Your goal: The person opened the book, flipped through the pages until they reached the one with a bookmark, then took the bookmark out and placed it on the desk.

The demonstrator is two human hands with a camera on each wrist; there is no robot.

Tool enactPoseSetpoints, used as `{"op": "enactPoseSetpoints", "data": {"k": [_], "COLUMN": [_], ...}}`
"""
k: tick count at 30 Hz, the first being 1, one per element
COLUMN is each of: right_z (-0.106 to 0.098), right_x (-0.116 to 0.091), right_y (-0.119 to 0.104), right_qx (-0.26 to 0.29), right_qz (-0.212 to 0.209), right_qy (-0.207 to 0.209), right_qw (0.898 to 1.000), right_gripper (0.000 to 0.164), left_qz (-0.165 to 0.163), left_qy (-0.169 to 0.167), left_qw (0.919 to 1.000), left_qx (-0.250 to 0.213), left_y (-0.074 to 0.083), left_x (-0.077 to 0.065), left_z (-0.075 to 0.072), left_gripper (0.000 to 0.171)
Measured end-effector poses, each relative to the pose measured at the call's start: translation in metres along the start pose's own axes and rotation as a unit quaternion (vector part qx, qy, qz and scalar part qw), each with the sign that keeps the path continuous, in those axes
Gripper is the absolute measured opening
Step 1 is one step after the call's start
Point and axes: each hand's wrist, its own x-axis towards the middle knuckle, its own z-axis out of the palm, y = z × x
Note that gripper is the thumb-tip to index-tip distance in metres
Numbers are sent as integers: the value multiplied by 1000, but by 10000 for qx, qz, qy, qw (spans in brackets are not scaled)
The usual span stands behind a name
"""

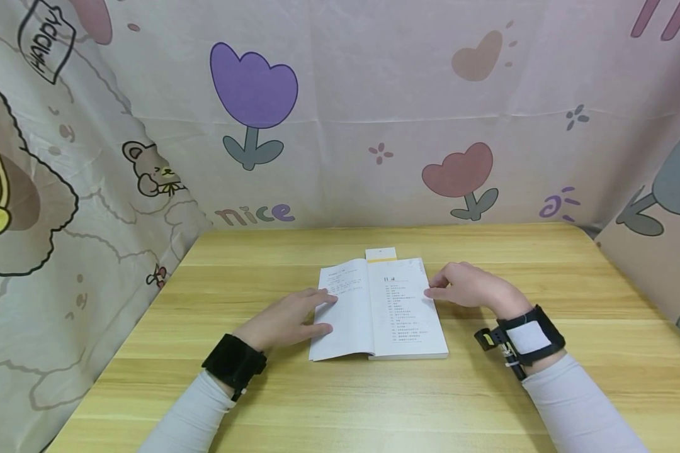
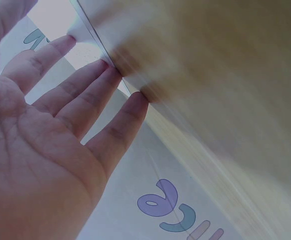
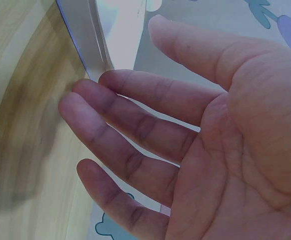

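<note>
The book (image 1: 381, 314) lies open in the middle of the desk (image 1: 260, 264). The hands are apart. The left hand (image 1: 286, 321) has its fingers spread, and they touch the left page (image 1: 342, 327) near its outer edge. The right hand (image 1: 470, 286) is loosely bent at the book's right edge, thumb away from the fingers, so it seems to grip nothing. A white card (image 1: 381, 254) sticks out past the far end. Opening the book looks done; only a thin part lies left, and most pages look unturned.
</note>
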Motion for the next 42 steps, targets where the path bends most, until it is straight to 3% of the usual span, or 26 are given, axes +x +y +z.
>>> {"op": "enactPoseSetpoints", "data": {"k": [16, 28, 42], "right_z": [-4, -5, -6], "right_x": [-1, -2, 0], "right_y": [-3, -4, -6], "right_qx": [34, 62, 66], "right_qz": [9, -432, -441], "right_qy": [94, 376, 931], "right_qw": [9999, 9983, 9947], "right_gripper": [26, 38, 15], "left_qz": [-64, -16, 36], "left_qy": [-7, 16, 23], "left_qw": [10000, 10000, 10000], "left_qx": [35, 25, 43], "left_y": [0, 0, 1], "left_x": [1, 0, -1], "left_z": [0, 0, -1], "left_gripper": [60, 59, 59]}}
